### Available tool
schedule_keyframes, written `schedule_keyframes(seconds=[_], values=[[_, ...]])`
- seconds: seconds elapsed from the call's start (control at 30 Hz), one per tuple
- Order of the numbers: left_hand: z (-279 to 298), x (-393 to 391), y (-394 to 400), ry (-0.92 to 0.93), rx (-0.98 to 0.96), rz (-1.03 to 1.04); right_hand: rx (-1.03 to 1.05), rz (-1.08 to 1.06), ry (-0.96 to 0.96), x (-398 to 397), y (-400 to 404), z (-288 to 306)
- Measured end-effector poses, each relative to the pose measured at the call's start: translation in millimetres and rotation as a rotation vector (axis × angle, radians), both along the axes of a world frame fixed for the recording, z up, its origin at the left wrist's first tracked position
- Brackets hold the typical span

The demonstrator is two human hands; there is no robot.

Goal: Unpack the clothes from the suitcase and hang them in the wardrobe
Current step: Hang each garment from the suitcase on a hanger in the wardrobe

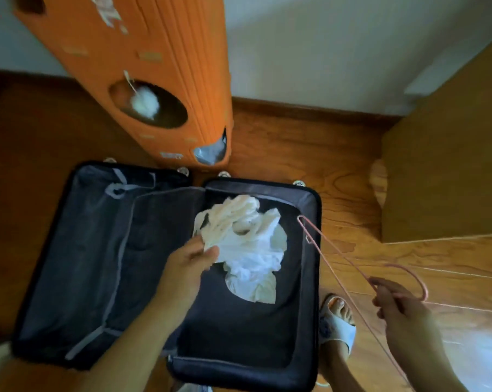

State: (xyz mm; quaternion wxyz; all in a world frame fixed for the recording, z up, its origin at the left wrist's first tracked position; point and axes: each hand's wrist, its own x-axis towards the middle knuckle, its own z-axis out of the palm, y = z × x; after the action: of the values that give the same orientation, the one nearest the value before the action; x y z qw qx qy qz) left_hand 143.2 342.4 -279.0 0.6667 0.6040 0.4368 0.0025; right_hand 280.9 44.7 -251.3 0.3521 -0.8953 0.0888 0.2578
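- The person's left hand [192, 260] reaches over the open suitcase [314, 210], thumb and fingers pinched together on the near-left edge of a crumpled white garment [247, 244].
- The garment lies bunched in the suitcase's right half, toward its far edge, against the dark lining.
- The suitcase's left half holds only grey straps and a zipped divider.
- The right hand [400, 306] is beyond the suitcase's right edge, fingers closed around a thin pink hanger [349, 264] near its hook.
- One end of the hanger reaches over the suitcase's far-right corner.
- A foot in a white slipper [338, 323] stands on the wooden floor [295, 142], just beside the suitcase's right edge.
- A tall orange cardboard structure [143, 69] with oval openings stands past the suitcase's far edge; a white fluffy ball hangs in one opening.
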Motion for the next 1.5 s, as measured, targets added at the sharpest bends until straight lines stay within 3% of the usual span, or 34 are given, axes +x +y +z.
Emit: schedule_keyframes(seconds=[0.17, 0.3, 0.4, 0.47, 0.6, 0.73, 0.93, 1.07, 1.23, 1.3, 1.37, 1.5], values=[[206, -26, 5, -0.075, 0.010, -0.123, 0.089, 0.041, -0.067, -53, 13, 167], [336, -29, -6, -0.120, -0.036, -0.148, 0.331, 0.199, -0.066, -102, 57, 285], [405, -35, -24, -0.185, -0.141, -0.158, 0.464, 0.403, -0.079, -124, 99, 329], [440, -47, -31, -0.280, -0.262, -0.094, 0.444, 0.445, -0.156, -124, 118, 336], [490, -93, -20, -0.319, -0.011, 0.099, 0.256, 0.375, -0.103, -109, 111, 324], [530, -144, -25, -0.193, 0.200, 0.077, 0.157, 0.516, -0.057, -106, 75, 328], [585, -193, -57, -0.248, 0.223, 0.145, 0.528, 0.753, -0.016, -147, 94, 408], [626, -209, -72, -0.264, 0.405, 0.140, 0.694, 0.966, -0.026, -196, 119, 471], [678, -230, -76, -0.362, 0.512, 0.210, 0.933, 0.916, -0.133, -199, 125, 549], [687, -233, -78, -0.353, 0.535, 0.221, 1.024, 1.030, -0.121, -200, 129, 587], [692, -233, -82, -0.330, 0.552, 0.231, 1.029, 1.133, -0.155, -210, 141, 612], [694, -249, -80, -0.320, 0.517, 0.333, 0.927, 1.108, -0.274, -208, 161, 634]])
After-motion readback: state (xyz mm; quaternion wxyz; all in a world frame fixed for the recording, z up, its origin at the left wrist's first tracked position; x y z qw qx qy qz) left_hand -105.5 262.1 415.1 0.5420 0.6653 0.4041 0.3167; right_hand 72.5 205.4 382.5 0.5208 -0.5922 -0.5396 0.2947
